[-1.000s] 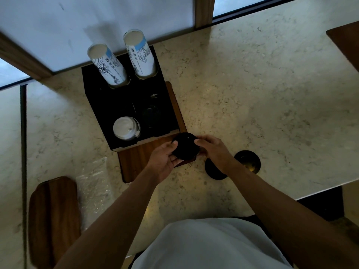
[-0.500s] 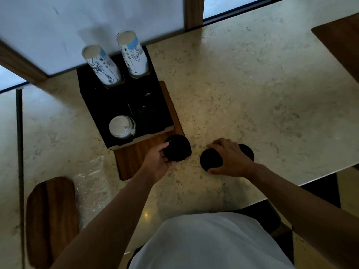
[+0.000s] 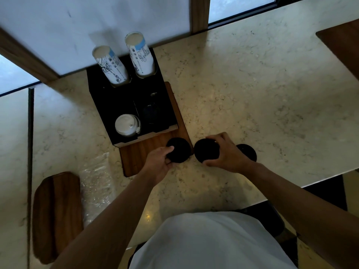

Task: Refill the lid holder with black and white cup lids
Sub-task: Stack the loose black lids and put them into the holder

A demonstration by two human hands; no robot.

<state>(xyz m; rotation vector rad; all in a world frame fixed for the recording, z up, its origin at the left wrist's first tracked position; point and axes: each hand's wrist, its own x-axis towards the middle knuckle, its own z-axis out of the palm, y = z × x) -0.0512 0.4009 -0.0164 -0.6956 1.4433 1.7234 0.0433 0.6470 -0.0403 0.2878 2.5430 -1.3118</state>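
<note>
Head view: my left hand grips round black plastic lid stack at 6 o'clock of black box lid holder; right hand grips second black lid stack, just beside.

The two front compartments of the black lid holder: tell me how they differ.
The left front compartment holds a stack of white lids, bright and easy to read; the right front compartment looks dark, and whether it holds any lids cannot be told. Both sit at the holder's near edge, side by side.
</note>
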